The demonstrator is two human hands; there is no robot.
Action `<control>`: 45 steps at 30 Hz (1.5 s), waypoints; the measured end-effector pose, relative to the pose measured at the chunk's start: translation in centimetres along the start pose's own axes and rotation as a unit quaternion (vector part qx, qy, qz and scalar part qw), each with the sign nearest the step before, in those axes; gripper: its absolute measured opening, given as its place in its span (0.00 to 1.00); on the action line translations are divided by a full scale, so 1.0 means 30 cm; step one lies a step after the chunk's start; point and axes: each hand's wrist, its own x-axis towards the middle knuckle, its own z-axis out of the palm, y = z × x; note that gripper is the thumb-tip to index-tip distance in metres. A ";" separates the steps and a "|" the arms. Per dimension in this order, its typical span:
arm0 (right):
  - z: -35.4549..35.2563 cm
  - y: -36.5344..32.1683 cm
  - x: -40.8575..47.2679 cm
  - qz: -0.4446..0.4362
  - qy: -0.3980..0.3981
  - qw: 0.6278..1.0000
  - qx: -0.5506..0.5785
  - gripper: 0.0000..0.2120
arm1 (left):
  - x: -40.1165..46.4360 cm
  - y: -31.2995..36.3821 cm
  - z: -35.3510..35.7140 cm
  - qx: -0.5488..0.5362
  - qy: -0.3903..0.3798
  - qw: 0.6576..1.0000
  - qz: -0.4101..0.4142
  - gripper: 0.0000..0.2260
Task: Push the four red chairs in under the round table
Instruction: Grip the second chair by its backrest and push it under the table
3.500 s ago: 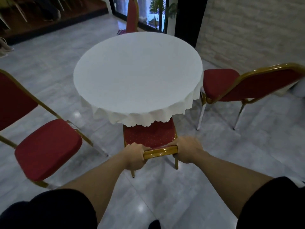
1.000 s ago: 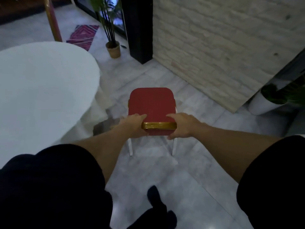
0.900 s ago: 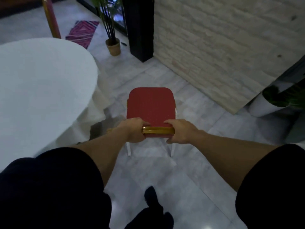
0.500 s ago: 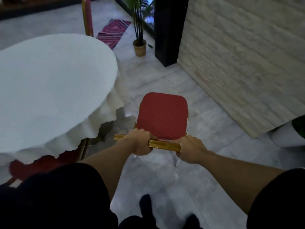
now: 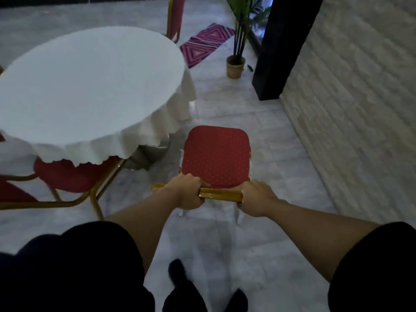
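My left hand (image 5: 186, 191) and my right hand (image 5: 256, 199) both grip the gold top rail of a red chair (image 5: 216, 156). This chair stands clear of the round table (image 5: 90, 86), just right of its white cloth's edge, its seat facing away from me. At the lower left a second red chair (image 5: 67, 174) has its seat partly under the cloth. A third red chair (image 5: 174, 14) stands behind the table at the far side.
A pale brick wall (image 5: 360, 97) runs along the right, with a black pillar (image 5: 279, 46) at its far end. A potted plant (image 5: 236, 64) and a pink patterned rug (image 5: 206, 45) lie beyond the chair. My dark shoes (image 5: 180, 284) are on the grey tiled floor.
Earlier I held a chair pushed under the table's near side. Then I took hold of this chair by the wall. Over the last second the table and chair have come nearer together.
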 end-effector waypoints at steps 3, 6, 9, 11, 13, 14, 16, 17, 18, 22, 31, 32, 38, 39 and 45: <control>-0.033 0.070 0.009 -0.039 -0.014 0.999 -0.024 0.27 | 0.018 0.061 0.022 -0.013 0.006 1.000 -0.026 0.15; -0.081 0.130 0.041 -0.068 -0.025 0.996 -0.044 0.19 | 0.053 0.096 0.025 -0.029 0.022 0.998 -0.044 0.14; -0.116 0.181 0.084 -0.092 -0.029 0.994 -0.053 0.19 | 0.094 0.121 0.012 -0.050 0.033 0.996 -0.062 0.13; -0.140 0.213 0.106 -0.101 -0.045 0.992 -0.053 0.21 | 0.114 0.145 0.010 -0.062 0.037 0.995 -0.071 0.14; -0.165 0.248 0.124 -0.110 -0.054 0.991 -0.050 0.22 | 0.129 0.183 0.000 -0.072 0.036 0.993 -0.083 0.15; -0.175 0.264 0.134 -0.116 -0.058 0.990 -0.049 0.21 | 0.139 0.189 0.001 -0.073 0.037 0.993 -0.083 0.15; -0.207 0.300 0.159 -0.131 -0.069 0.987 -0.059 0.20 | 0.168 0.211 -0.009 -0.086 0.046 0.991 -0.093 0.15; -0.223 0.320 0.172 -0.141 -0.076 0.985 -0.072 0.20 | 0.179 0.234 -0.014 -0.093 0.052 0.989 -0.102 0.15; -0.234 0.333 0.184 -0.153 -0.081 0.982 -0.081 0.19 | 0.187 0.246 -0.013 -0.099 0.054 0.988 -0.109 0.15; -0.302 0.427 0.248 -0.194 -0.089 0.969 -0.121 0.17 | 0.254 0.340 -0.033 -0.119 0.073 0.978 -0.157 0.10; -0.501 0.693 0.393 -0.269 -0.130 0.935 -0.191 0.16 | 0.450 0.651 -0.044 -0.208 0.137 0.935 -0.251 0.18; -0.517 0.710 0.404 -0.275 -0.134 0.931 -0.200 0.17 | 0.469 0.674 -0.045 -0.219 0.141 0.931 -0.257 0.18; -0.574 0.738 0.497 -0.307 -0.139 0.919 -0.202 0.15 | 0.543 0.698 -0.079 -0.241 0.147 0.911 -0.299 0.22; -0.585 0.739 0.527 -0.309 -0.139 0.919 -0.202 0.14 | 0.563 0.683 -0.093 -0.242 0.148 0.910 -0.302 0.22; -0.698 0.691 0.685 -0.335 -0.138 0.909 -0.206 0.22 | 0.658 0.581 -0.203 -0.251 0.154 0.906 -0.303 0.14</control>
